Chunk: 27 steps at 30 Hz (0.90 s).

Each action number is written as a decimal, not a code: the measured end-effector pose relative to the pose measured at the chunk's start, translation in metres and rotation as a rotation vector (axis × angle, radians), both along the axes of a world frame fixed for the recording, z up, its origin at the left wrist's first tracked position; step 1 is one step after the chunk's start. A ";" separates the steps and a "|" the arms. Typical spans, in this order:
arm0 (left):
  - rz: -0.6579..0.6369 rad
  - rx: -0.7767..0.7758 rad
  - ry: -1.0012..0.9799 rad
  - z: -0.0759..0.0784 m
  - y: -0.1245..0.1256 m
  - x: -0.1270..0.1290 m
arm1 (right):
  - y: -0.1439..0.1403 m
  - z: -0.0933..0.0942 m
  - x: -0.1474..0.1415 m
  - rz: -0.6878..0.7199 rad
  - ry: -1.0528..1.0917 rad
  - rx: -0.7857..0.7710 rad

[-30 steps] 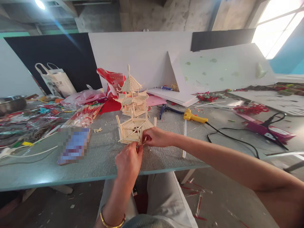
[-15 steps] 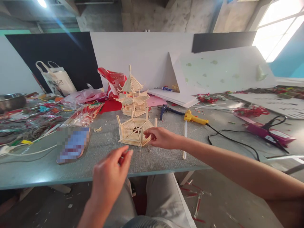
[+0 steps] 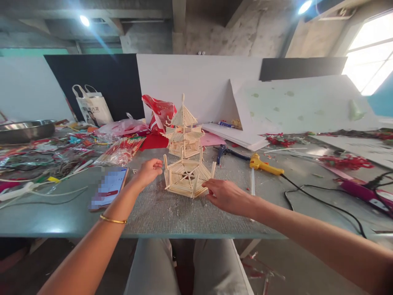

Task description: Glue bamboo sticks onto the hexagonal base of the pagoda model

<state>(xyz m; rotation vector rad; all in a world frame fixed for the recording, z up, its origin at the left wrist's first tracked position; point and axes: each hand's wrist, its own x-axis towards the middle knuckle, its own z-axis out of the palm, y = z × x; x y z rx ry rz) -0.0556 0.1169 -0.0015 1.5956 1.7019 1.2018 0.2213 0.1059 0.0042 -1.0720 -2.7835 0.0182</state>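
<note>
A hexagonal base built of thin wooden sticks (image 3: 181, 186), with short upright posts at its corners, sits on the table in front of me. My right hand (image 3: 223, 196) is at its near right side, thumb and fingers closed on the edge; the exact contact is partly hidden. Just left of the base hovers my left hand (image 3: 150, 171), fingers bent, a small gap between thumb and fingertips, nothing seen in it. Behind the base stands a tiered stick pagoda (image 3: 184, 133) with a pointed roof.
A yellow glue gun (image 3: 265, 164) with a glue stick and black cord lies at right, near a dark blue-handled tool (image 3: 230, 152). At left are a phone (image 3: 109, 188), wrapped stick bundles (image 3: 123, 149) and a metal bowl (image 3: 27, 131). White boards (image 3: 236, 137) lie behind.
My left hand has moved forward from the table's front edge to the left side of the base. My right hand stays at its right side. The camera view has shifted.
</note>
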 end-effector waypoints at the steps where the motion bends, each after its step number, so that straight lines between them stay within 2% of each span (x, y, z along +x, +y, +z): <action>1: -0.023 -0.009 -0.003 -0.002 0.002 0.001 | 0.000 -0.001 -0.004 0.021 -0.026 0.016; 5: -0.096 -0.041 0.000 -0.002 0.005 0.001 | 0.005 -0.003 -0.016 0.097 -0.121 0.026; 9: -0.101 -0.033 0.027 -0.002 0.007 0.001 | 0.010 0.000 -0.017 0.150 -0.178 0.050; 17: -0.112 -0.025 0.126 -0.006 0.015 0.002 | 0.014 0.002 -0.007 0.384 -0.353 0.350; 21: -0.089 -0.022 0.186 -0.003 0.007 0.000 | 0.021 0.000 0.001 0.430 -0.364 0.390; 27: -0.051 -0.027 0.264 -0.002 -0.016 0.006 | 0.035 -0.001 0.016 0.405 -0.337 0.364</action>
